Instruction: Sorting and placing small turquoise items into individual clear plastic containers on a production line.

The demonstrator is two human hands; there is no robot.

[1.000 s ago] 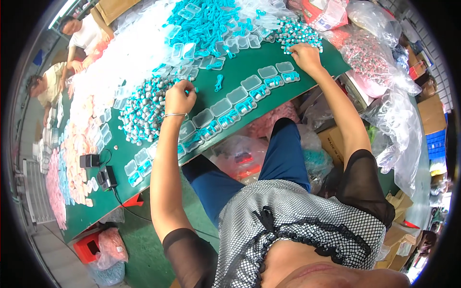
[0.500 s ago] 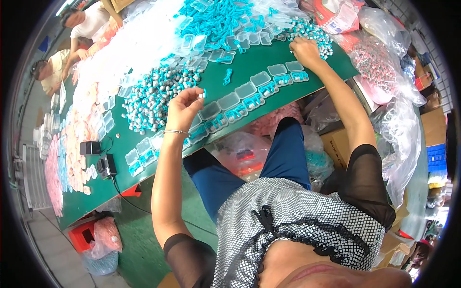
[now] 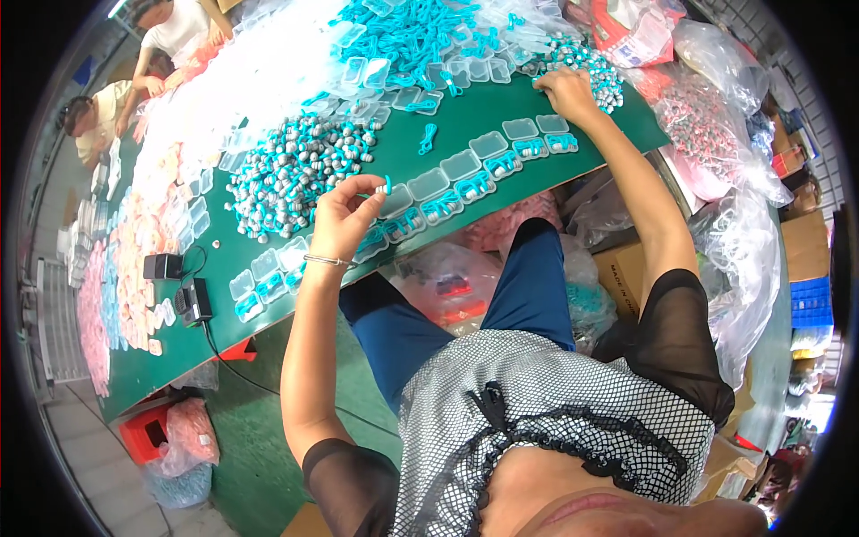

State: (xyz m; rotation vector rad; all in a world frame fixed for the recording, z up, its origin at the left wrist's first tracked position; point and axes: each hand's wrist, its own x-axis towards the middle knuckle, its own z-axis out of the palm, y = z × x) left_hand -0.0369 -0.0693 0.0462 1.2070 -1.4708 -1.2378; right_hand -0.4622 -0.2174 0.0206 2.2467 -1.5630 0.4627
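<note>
My left hand [image 3: 347, 215] pinches a small teal-and-white piece [image 3: 385, 186], which looks like an earbud, between thumb and forefinger. It hovers over a row of clear plastic cases, beside an open lid [image 3: 428, 185]. Teal pieces fill the lower halves of the cases, such as this one [image 3: 474, 185]. At the far right, my right hand [image 3: 568, 92] has its fingers curled at the edge of a smaller pile of grey-and-teal pieces [image 3: 604, 88]. Whatever its fingertips hold is hidden. A larger pile of similar pieces [image 3: 300, 170] lies beyond my left hand.
A teal cord bundle [image 3: 428, 139] lies alone on the green table [image 3: 501, 103]. More teal cords [image 3: 403, 45] are heaped at the back. A black device [image 3: 192, 302] with a cable sits at left. Bulging plastic bags [image 3: 707, 125] stand right. Two other people work at far left.
My left hand has come down slightly toward the cases, still pinching the small piece. My right hand stays by the smaller pile, its fingertips shifted a little left. The whole view has shifted slightly.
</note>
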